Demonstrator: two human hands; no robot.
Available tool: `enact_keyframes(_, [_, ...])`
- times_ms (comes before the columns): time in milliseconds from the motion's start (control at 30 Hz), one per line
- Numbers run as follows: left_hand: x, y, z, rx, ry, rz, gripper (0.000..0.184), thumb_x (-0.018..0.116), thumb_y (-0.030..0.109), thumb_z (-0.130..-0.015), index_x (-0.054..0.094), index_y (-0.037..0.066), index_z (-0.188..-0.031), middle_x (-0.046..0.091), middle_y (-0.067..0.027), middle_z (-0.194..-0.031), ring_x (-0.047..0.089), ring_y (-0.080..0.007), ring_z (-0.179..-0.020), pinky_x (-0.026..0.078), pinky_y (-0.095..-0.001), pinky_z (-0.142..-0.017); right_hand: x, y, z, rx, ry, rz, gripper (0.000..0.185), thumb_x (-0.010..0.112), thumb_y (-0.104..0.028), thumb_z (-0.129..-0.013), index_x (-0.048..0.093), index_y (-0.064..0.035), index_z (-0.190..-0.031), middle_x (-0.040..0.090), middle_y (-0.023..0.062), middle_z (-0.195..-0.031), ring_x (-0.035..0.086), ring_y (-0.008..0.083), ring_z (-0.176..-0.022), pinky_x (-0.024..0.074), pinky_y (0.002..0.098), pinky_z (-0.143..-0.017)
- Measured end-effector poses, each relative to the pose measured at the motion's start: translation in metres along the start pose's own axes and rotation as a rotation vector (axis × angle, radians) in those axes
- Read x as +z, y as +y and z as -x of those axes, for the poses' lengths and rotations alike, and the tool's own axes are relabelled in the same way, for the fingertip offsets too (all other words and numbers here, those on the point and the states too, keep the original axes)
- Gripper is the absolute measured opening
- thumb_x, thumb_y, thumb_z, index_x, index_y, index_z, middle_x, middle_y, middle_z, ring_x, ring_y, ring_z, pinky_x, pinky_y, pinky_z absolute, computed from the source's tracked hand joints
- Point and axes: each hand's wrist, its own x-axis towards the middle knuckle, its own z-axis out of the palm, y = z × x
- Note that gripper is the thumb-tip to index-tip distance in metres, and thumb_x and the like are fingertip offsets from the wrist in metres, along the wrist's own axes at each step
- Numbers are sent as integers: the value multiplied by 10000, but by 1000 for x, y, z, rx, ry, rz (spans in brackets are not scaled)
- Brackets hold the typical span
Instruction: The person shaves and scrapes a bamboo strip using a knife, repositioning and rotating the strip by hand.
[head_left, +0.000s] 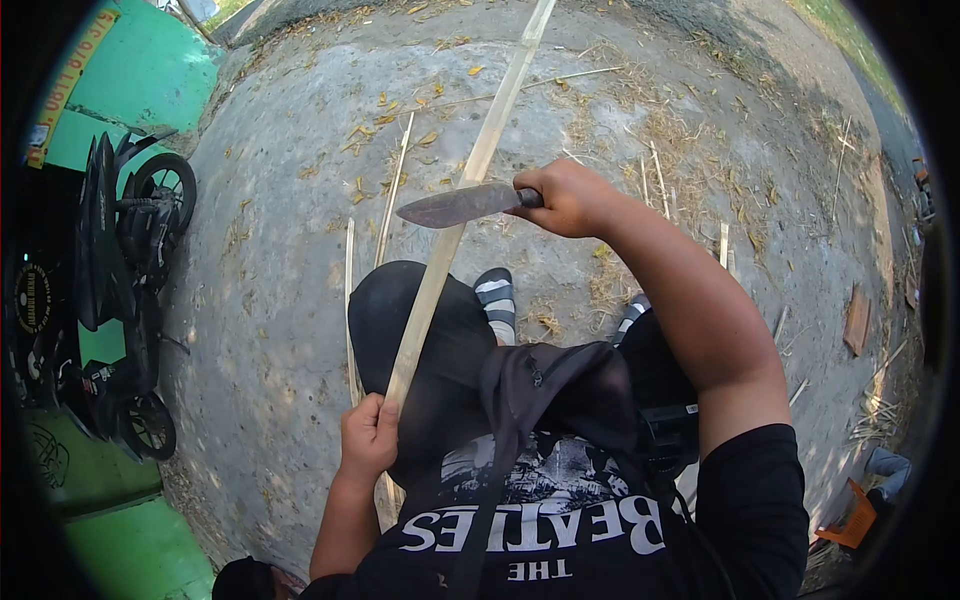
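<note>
A long pale strip, like split bamboo, (432,285) runs from my lap up and away over the ground. My left hand (370,435) is closed round its near end, beside my dark-clad knee. In my right hand (562,197) is the dark handle of a broad knife (455,206). The blade points left and crosses the strip at about its middle in view; whether it bites into the strip cannot be made out.
Thin sticks (395,190) and dry leaves lie on the grey ground (270,330). A black motorcycle (120,240) stands at the left by green panels. At the right are a brown wood piece (857,320) and an orange object (848,516).
</note>
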Motion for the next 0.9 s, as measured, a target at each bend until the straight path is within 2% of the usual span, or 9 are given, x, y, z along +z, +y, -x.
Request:
enact_keyframes(67, [0,0,-1,13,7,-26,412,630,260,-1053,529,16,-737,474,-51,-543,456,-99,-516,374,-327,-482,-3,6,2,-26,19,41,429,681,-479,-967,684,-55,-903,657,200,-718,654,440,-745,508,521,-681])
enact_keyframes(167, [3,8,-1,52,36,-91,409,635,260,-1050,530,15,-739,467,-65,-543,455,-103,-512,373,-330,-482,-7,-1,3,52,-80,-22,464,688,-504,-953,681,-42,-912,670,208,-748,663,444,-759,514,525,-696])
enact_keyframes(267, [6,4,0,45,63,-85,405,642,261,-1046,534,14,-744,462,-77,-545,452,-110,-510,373,-335,-482,0,-3,7,-46,-21,-102,481,716,-499,-940,611,-33,-884,617,165,-653,656,408,-661,488,478,-622])
enact_keyframes(467, [10,2,-3,54,105,-122,401,642,260,-1048,541,10,-750,470,-73,-547,453,-110,-514,376,-337,-485,12,-3,5,-45,-2,-66,551,681,-563,-943,586,-35,-1068,628,186,-686,654,431,-700,496,505,-663])
enact_keyframes(567, [10,-10,-11,-5,86,-53,399,635,252,-1055,546,13,-748,494,-49,-548,472,-98,-517,381,-322,-487,9,-8,8,-14,-4,-132,504,639,-527,-986,563,-45,-1111,657,198,-775,658,440,-760,501,518,-695])
enact_keyframes(667, [9,-8,-16,-51,52,22,395,630,254,-1060,552,19,-752,511,-22,-552,488,-84,-521,386,-306,-487,22,1,6,-97,118,-127,431,584,-478,-1032,553,-58,-1122,672,207,-863,661,438,-807,501,529,-710])
enact_keyframes(767, [8,-4,-19,-78,23,68,404,633,270,-1061,547,26,-751,509,-4,-551,491,-75,-521,389,-294,-488,21,-2,9,-136,90,-67,381,548,-441,-1059,560,-63,-1104,678,205,-927,659,441,-837,497,536,-712])
enact_keyframes(867, [6,-2,-19,-135,-4,123,412,627,278,-1064,536,26,-751,507,-15,-555,488,-88,-519,387,-303,-488,25,-2,10,-154,78,25,376,559,-442,-1052,562,-67,-1085,667,212,-866,655,455,-832,491,545,-709])
enact_keyframes(900, [6,-6,-20,-87,7,76,415,625,279,-1065,533,26,-749,506,-22,-557,486,-94,-519,386,-309,-488,23,-3,9,-109,46,0,398,543,-461,-1054,570,-64,-1078,672,214,-865,659,456,-839,497,549,-722])
